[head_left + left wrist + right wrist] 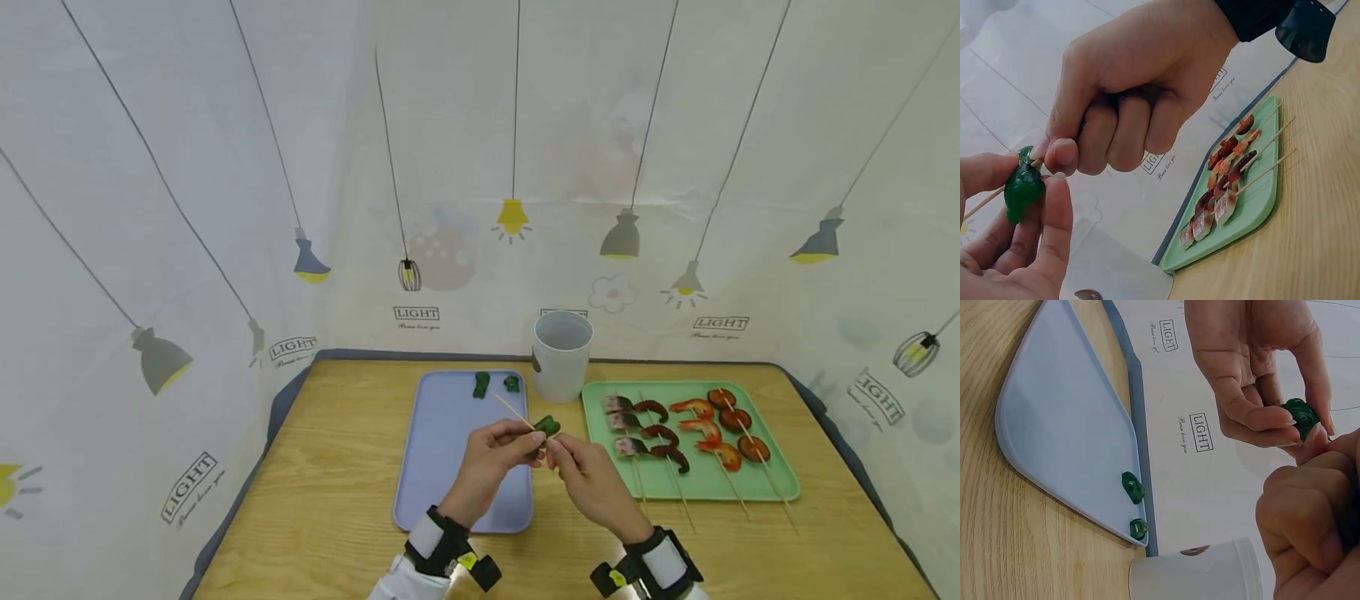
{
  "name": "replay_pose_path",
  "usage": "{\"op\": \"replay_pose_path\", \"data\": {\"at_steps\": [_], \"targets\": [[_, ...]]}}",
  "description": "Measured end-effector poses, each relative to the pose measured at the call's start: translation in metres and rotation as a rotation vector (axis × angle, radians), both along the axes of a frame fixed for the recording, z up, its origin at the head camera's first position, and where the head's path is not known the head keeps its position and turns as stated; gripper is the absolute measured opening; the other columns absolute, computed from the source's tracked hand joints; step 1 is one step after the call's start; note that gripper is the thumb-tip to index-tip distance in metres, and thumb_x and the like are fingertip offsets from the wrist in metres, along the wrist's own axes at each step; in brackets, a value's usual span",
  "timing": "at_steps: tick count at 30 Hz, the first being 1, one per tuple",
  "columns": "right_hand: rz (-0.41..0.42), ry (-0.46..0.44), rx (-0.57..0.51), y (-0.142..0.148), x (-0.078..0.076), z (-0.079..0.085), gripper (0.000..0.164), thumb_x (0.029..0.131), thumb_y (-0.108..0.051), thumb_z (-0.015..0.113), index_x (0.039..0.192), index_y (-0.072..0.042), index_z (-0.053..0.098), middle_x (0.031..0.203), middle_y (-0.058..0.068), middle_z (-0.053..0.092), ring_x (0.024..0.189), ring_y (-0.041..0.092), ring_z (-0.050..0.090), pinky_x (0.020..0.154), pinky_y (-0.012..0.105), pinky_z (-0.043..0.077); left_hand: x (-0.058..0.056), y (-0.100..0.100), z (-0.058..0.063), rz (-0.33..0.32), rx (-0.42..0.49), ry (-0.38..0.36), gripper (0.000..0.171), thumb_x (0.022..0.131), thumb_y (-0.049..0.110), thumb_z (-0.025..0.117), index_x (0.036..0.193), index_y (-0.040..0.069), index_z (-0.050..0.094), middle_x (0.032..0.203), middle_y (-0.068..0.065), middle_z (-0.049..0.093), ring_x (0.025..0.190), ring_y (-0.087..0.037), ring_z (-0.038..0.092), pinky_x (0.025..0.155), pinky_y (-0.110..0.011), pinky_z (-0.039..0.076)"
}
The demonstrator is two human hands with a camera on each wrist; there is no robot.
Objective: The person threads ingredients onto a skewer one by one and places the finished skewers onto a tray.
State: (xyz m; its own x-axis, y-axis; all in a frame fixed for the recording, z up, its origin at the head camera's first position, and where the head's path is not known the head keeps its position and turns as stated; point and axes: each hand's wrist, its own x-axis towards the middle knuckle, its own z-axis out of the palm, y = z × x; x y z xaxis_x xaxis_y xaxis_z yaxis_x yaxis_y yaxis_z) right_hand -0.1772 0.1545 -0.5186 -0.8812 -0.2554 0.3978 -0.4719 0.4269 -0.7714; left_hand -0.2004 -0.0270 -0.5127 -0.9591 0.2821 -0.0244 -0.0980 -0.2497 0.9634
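Over the lilac tray [435, 467], my left hand [489, 457] holds a glossy green pepper piece [1021, 190] between thumb and fingertips. A thin wooden skewer [513, 408] runs through the piece, its long part sticking out up and to the left in the head view. My right hand [591, 477] pinches the skewer close beside the pepper with thumb and forefinger, its other fingers curled in. The hands almost meet. Two more green pieces, one longer [1133, 487] and one smaller [1139, 529], lie at the tray's far end.
A green tray [600, 433] on the right carries several loaded skewers with fish pieces [630, 447], dark curled pieces [670, 457], shrimp [720, 454] and round brown slices [753, 449]; their sticks overhang the near edge. A white cup [558, 367] stands between the trays.
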Motion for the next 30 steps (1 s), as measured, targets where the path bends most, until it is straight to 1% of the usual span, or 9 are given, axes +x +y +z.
{"op": "replay_pose_path", "data": {"at_steps": [3, 7, 11, 14, 16, 20, 25, 28, 30], "targets": [[0.000, -0.024, -0.009, 0.003, 0.001, 0.000, 0.032, 0.110, -0.014, 0.047, 0.081, -0.014, 0.059, 0.063, -0.010, 0.042, 0.050, -0.002, 0.034, 0.047, 0.020, 0.033, -0.002, 0.000, 0.000, -0.033, -0.027, 0.017, 0.031, 0.093, 0.017, 0.077, 0.115, -0.004, 0.069, 0.099, -0.004, 0.076, 0.087, -0.013, 0.073, 0.081, -0.031, 0.063], [-0.010, -0.082, -0.021, 0.008, 0.002, 0.001, 0.032, 0.111, -0.018, 0.045, 0.082, -0.014, 0.058, 0.062, -0.009, 0.040, 0.050, 0.000, 0.034, 0.047, 0.021, 0.033, -0.009, -0.002, -0.003, -0.092, -0.100, 0.060, 0.035, 0.093, 0.020, 0.077, 0.123, 0.002, 0.069, 0.115, -0.012, 0.073, 0.093, -0.013, 0.072, 0.085, -0.035, 0.063], [-0.034, -0.126, -0.031, 0.013, 0.001, 0.002, 0.034, 0.112, -0.021, 0.043, 0.082, -0.015, 0.057, 0.061, -0.007, 0.039, 0.048, 0.001, 0.033, 0.046, 0.022, 0.032, -0.021, -0.011, -0.007, -0.138, -0.212, 0.149, 0.044, 0.093, 0.022, 0.078, 0.132, 0.007, 0.066, 0.125, -0.014, 0.070, 0.105, -0.013, 0.069, 0.090, -0.033, 0.060], [-0.052, -0.145, -0.038, 0.016, 0.000, 0.004, 0.034, 0.112, -0.024, 0.043, 0.082, -0.015, 0.056, 0.060, -0.006, 0.038, 0.048, 0.002, 0.033, 0.046, 0.022, 0.032, -0.032, -0.021, -0.009, -0.136, -0.303, 0.224, 0.047, 0.092, 0.025, 0.079, 0.135, 0.012, 0.065, 0.128, -0.015, 0.069, 0.115, -0.018, 0.067, 0.095, -0.031, 0.058], [-0.059, -0.149, -0.040, 0.018, 0.000, 0.004, 0.034, 0.112, -0.025, 0.043, 0.082, -0.015, 0.056, 0.060, -0.006, 0.038, 0.048, 0.003, 0.033, 0.046, 0.023, 0.032, -0.041, -0.028, -0.009, -0.119, -0.351, 0.257, 0.045, 0.093, 0.026, 0.078, 0.135, 0.016, 0.066, 0.130, -0.017, 0.069, 0.118, -0.022, 0.066, 0.097, -0.033, 0.056], [-0.067, -0.133, -0.038, 0.020, 0.000, 0.005, 0.033, 0.112, -0.025, 0.044, 0.082, -0.016, 0.057, 0.060, -0.006, 0.038, 0.048, 0.003, 0.032, 0.046, 0.023, 0.033, -0.063, -0.039, -0.010, -0.054, -0.452, 0.283, 0.040, 0.092, 0.028, 0.079, 0.130, 0.021, 0.068, 0.130, -0.010, 0.069, 0.119, -0.024, 0.066, 0.099, -0.037, 0.056], [-0.073, -0.136, -0.046, 0.022, -0.001, 0.005, 0.033, 0.112, -0.025, 0.044, 0.083, -0.016, 0.057, 0.060, -0.006, 0.037, 0.049, 0.002, 0.031, 0.046, 0.022, 0.031, -0.095, -0.049, -0.009, 0.006, -0.605, 0.317, 0.043, 0.091, 0.034, 0.079, 0.131, 0.021, 0.069, 0.131, -0.005, 0.070, 0.123, -0.027, 0.065, 0.100, -0.043, 0.056], [-0.068, -0.130, -0.051, 0.023, -0.001, 0.005, 0.033, 0.112, -0.025, 0.045, 0.082, -0.016, 0.057, 0.059, -0.007, 0.036, 0.048, 0.001, 0.030, 0.046, 0.022, 0.030, -0.113, -0.056, -0.010, 0.010, -0.681, 0.329, 0.048, 0.090, 0.037, 0.079, 0.133, 0.019, 0.068, 0.135, -0.006, 0.068, 0.126, -0.028, 0.063, 0.103, -0.043, 0.056], [-0.062, -0.121, -0.051, 0.024, -0.001, 0.004, 0.033, 0.112, -0.025, 0.045, 0.082, -0.017, 0.057, 0.059, -0.007, 0.035, 0.048, 0.001, 0.029, 0.046, 0.021, 0.030, -0.124, -0.059, -0.009, 0.004, -0.707, 0.333, 0.050, 0.091, 0.034, 0.079, 0.135, 0.015, 0.066, 0.138, -0.011, 0.065, 0.130, -0.032, 0.060, 0.107, -0.046, 0.053]]}}
